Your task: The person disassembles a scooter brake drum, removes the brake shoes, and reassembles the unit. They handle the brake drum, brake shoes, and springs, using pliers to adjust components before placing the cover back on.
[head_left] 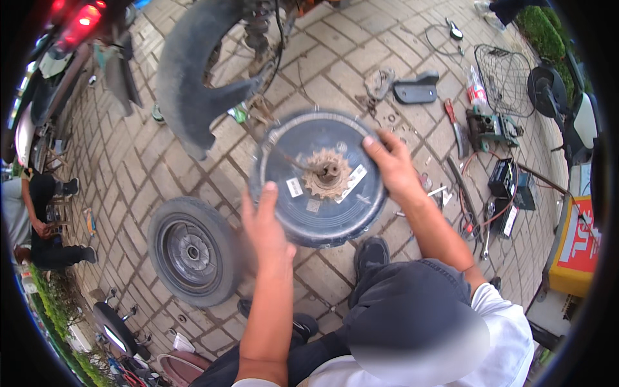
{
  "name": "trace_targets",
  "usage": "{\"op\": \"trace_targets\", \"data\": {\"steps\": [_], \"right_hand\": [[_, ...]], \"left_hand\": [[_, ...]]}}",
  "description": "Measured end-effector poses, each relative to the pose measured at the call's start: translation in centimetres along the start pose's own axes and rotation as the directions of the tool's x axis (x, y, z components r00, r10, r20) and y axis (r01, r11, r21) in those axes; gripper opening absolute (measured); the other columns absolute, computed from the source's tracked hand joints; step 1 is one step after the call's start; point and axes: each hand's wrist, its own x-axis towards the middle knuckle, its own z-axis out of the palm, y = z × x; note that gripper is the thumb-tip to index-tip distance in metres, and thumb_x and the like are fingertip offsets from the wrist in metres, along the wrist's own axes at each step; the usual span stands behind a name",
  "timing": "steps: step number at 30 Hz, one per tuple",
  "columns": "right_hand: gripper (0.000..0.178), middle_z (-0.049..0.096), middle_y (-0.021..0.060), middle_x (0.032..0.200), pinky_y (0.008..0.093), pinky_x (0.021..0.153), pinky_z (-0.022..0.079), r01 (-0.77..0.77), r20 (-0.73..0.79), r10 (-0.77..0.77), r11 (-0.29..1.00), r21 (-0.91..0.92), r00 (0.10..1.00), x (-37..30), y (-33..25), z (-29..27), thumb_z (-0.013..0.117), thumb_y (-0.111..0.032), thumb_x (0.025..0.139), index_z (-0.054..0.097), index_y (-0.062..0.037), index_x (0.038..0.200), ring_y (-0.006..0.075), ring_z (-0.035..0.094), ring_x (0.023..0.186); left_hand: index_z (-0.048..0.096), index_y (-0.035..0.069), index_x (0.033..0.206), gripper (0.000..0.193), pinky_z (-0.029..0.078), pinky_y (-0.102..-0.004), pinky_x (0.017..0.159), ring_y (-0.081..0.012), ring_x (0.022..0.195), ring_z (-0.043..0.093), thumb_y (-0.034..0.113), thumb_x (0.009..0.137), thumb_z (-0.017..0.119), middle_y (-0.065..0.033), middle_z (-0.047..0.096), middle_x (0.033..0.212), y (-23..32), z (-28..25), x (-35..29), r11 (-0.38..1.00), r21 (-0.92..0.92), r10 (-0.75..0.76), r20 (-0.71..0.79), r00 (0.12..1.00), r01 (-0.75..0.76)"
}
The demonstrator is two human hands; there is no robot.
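Note:
Between my two hands is a large dark round hub motor (303, 222), its flat face up. A rusty toothed sprocket (318, 187) and a short axle stick up from its middle, with pale labels around them. My right hand (394, 166) grips the upper right edge, thumb over the rim. My left hand (265, 226), slightly blurred, holds the lower left edge, thumb on top and the other fingers partly hidden. To the left, close to my left hand, a small wheel with a black tyre (224, 258) lies flat on the paving.
Above the motor stands a vehicle's dark curved mudguard (187, 77). On the right lie a red-handled tool (453, 119), a wire basket (506, 77), a black plastic part (416, 88), cables and batteries (501, 178). A seated person (42, 219) is at the left; parked scooters stand at the edges.

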Motion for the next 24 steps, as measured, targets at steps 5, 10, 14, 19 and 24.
{"op": "trace_targets", "data": {"steps": [5,10,14,19,24], "right_hand": [[0.043,0.069,0.0123,0.098,0.0265,0.070,0.054,-0.064,-0.192,0.005,0.952,-0.301,0.981,-1.1,4.1,-1.9,0.065,-0.025,0.096,0.058,0.0116,0.117,0.0148,0.066,0.083],[0.051,0.067,0.0141,0.106,0.0306,0.079,0.053,-0.164,-0.028,0.163,0.983,-0.080,0.986,3.6,11.6,-2.5,0.065,-0.031,0.095,0.056,0.0121,0.121,0.0171,0.064,0.092],[0.051,0.066,0.0154,0.108,0.0291,0.076,0.053,-0.185,-0.050,0.181,0.978,-0.092,0.982,1.0,12.1,-2.0,0.065,-0.030,0.095,0.055,0.0117,0.124,0.0161,0.064,0.090],[0.053,0.065,0.0164,0.107,0.0290,0.074,0.055,-0.229,-0.027,0.232,0.969,0.096,0.972,2.1,10.3,-3.2,0.069,-0.025,0.093,0.052,0.0117,0.127,0.0170,0.064,0.089],[0.049,0.067,0.0144,0.103,0.0261,0.070,0.055,-0.062,-0.005,0.062,0.998,0.029,0.998,-0.7,-0.7,-0.4,0.067,-0.022,0.094,0.052,0.0114,0.126,0.0149,0.066,0.081]], "left_hand": [[0.040,-0.007,0.141,0.062,0.046,-0.0387,0.100,-0.0283,0.117,0.058,0.018,0.092,0.067,-0.0206,0.056,0.132,-5.4,-2.1,1.4,0.994,0.076,-0.082,0.002,0.997,0.082],[0.043,-0.004,0.141,0.060,0.043,-0.0362,0.103,-0.0251,0.122,0.054,0.018,0.091,0.067,-0.0165,0.055,0.135,-9.4,-4.2,5.9,0.995,0.049,-0.089,0.057,0.994,0.087],[0.044,-0.004,0.140,0.058,0.045,-0.0368,0.098,-0.0251,0.117,0.056,0.018,0.091,0.065,-0.0166,0.055,0.133,-10.0,-5.3,5.1,0.989,0.074,-0.129,-0.025,0.991,0.131],[0.041,-0.004,0.143,0.061,0.045,-0.0364,0.099,-0.0259,0.118,0.056,0.017,0.091,0.065,-0.0174,0.055,0.133,-9.8,-3.1,5.4,0.992,0.017,-0.127,0.024,0.992,0.126],[0.048,-0.001,0.133,0.046,0.054,-0.0407,0.092,-0.0269,0.105,0.065,0.022,0.095,0.060,-0.0162,0.062,0.117,-0.2,0.6,-0.6,1.000,0.018,-0.014,-0.006,1.000,0.014]]}}
